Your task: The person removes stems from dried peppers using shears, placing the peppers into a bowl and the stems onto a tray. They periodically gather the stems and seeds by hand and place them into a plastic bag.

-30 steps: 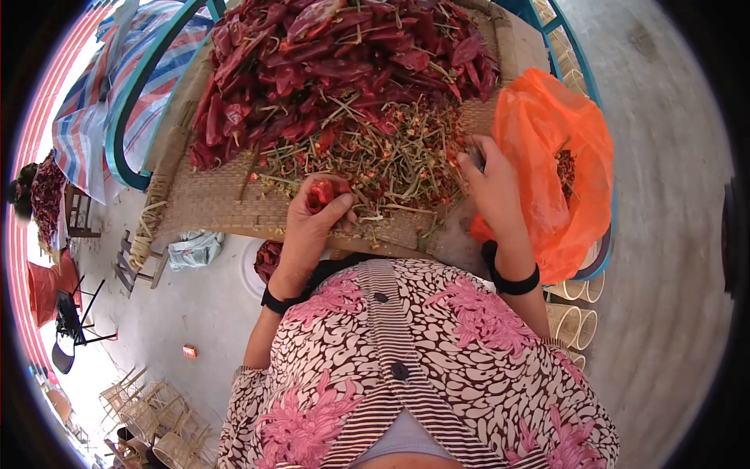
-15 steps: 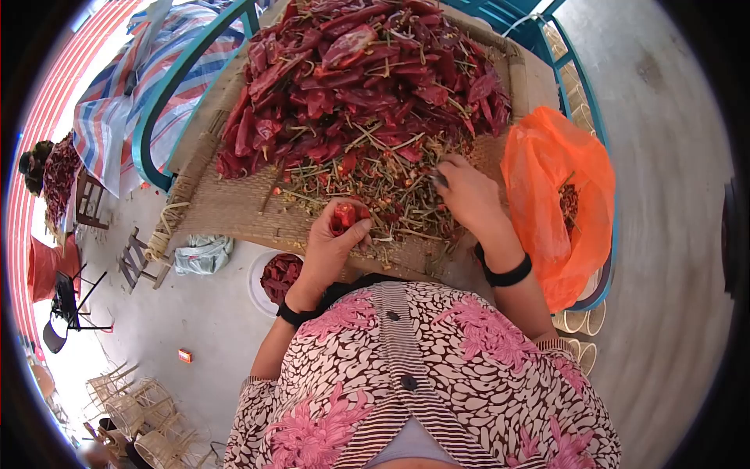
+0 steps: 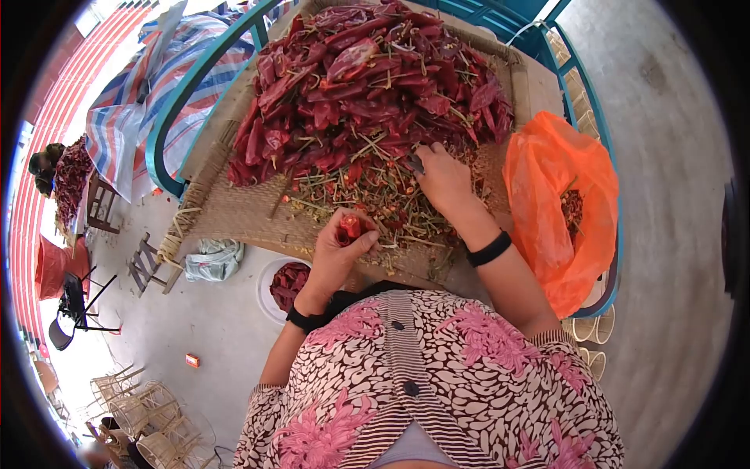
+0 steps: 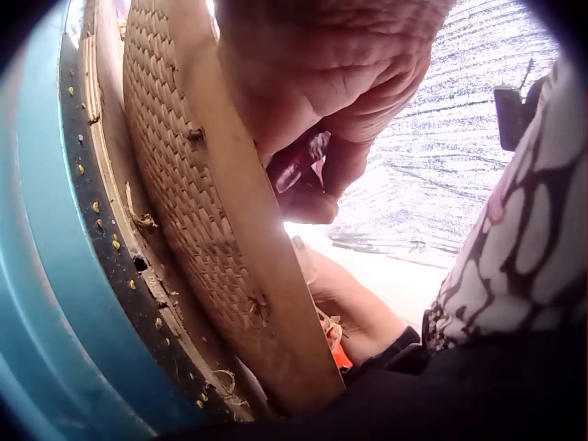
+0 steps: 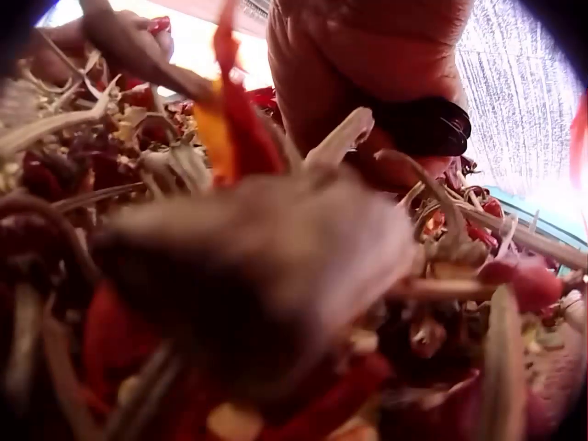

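Observation:
My left hand (image 3: 340,246) holds red chili peppers (image 3: 351,227) at the front edge of the woven mat (image 3: 262,207), their cut ends showing between fingers and thumb. In the left wrist view its curled fingers partly hide the dark red peppers (image 4: 299,170). Farther right, my right hand (image 3: 447,184) reaches to the lower edge of a big heap of dried red chili peppers (image 3: 367,86), fingers and thumb apart. A black band-like piece (image 5: 423,127) sits on its thumb. Below it spread loose stems and seeds (image 3: 367,187); a blurred stem lies close to the right wrist camera.
An orange plastic bag (image 3: 535,195) with scraps inside stands to the right of the mat. A white basin (image 3: 269,305) with red pepper pieces is on the floor at left, near a pale plastic bag (image 3: 215,262). Blue-green metal rails (image 3: 168,129) frame the mat.
My right hand has moved from beside the orange bag leftward across the stems to the pepper heap. The left hand keeps its hold on the peppers. The head view has shifted slightly.

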Available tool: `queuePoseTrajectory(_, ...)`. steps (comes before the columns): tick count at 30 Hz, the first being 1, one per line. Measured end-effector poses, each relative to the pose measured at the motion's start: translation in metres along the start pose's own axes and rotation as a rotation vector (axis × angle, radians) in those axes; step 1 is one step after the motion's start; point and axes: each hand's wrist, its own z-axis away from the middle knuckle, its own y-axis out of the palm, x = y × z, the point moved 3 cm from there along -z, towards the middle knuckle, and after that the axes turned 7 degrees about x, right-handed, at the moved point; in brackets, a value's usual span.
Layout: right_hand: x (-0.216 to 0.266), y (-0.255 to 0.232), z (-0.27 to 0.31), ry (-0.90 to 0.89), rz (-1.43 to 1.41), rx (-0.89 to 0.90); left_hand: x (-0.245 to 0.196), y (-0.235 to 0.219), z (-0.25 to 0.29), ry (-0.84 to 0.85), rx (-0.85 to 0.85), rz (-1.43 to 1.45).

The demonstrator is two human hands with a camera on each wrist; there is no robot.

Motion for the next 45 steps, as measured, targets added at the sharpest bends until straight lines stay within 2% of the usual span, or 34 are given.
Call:
queuePoseTrajectory(5, -0.010, -0.019, 0.015, 0.013, -0.129, -0.073, -0.002, -0.004, 0.003, 0.001, -0.059, -0.069)
queuePoseTrajectory(8, -0.016, -0.037, 0.028, 0.200, -0.562, 0.113, -0.004, -0.002, 0.003, -0.003, -0.074, -0.036)
queuePoseTrajectory(14, -0.022, -0.027, 0.039, 0.040, -0.758, -0.100, -0.023, 0.014, -0.010, 0.009, -0.082, 0.087)
queuePoseTrajectory(17, -0.002, -0.047, 0.052, -0.187, -0.600, -0.341, -0.032, 0.027, -0.031, 0.002, -0.097, 0.157)
queuePoseTrajectory(19, 0.006, -0.046, 0.056, -0.232, -0.588, -0.333, -0.036, 0.035, -0.041, -0.045, -0.094, 0.191)
queuePoseTrajectory(24, 0.028, -0.041, 0.066, -0.373, -0.417, -0.348, -0.025, 0.027, -0.056, -0.018, -0.100, 0.233)
queuePoseTrajectory(26, 0.027, -0.040, 0.068, -0.363, -0.542, -0.365, -0.021, 0.024, -0.054, -0.003, -0.135, 0.304)
queuePoseTrajectory(28, 0.017, -0.037, 0.067, -0.325, -0.707, -0.403, -0.024, 0.023, -0.053, 0.021, -0.083, 0.419)
queuePoseTrajectory(29, 0.012, -0.031, 0.066, -0.204, -0.903, -0.309, -0.027, 0.022, -0.053, 0.036, -0.057, 0.477)
queuePoseTrajectory(32, 0.023, -0.043, 0.071, -0.143, -1.127, -0.047, -0.034, 0.024, -0.049, 0.067, 0.026, 0.545)
queuePoseTrajectory(35, 0.036, -0.043, 0.074, -0.159, -1.340, 0.057, -0.036, 0.027, -0.050, 0.071, 0.125, 0.596)
queuePoseTrajectory(38, 0.041, -0.048, 0.080, -0.180, -1.186, 0.128, -0.028, 0.021, -0.050, 0.074, 0.117, 0.618)
queuePoseTrajectory(42, 0.034, -0.034, 0.077, -0.192, -1.042, 0.071, -0.033, 0.021, -0.047, 0.059, 0.040, 0.632)
queuePoseTrajectory(45, 0.037, -0.037, 0.078, -0.131, -1.329, 0.008, -0.033, 0.023, -0.047, 0.066, 0.005, 0.588)
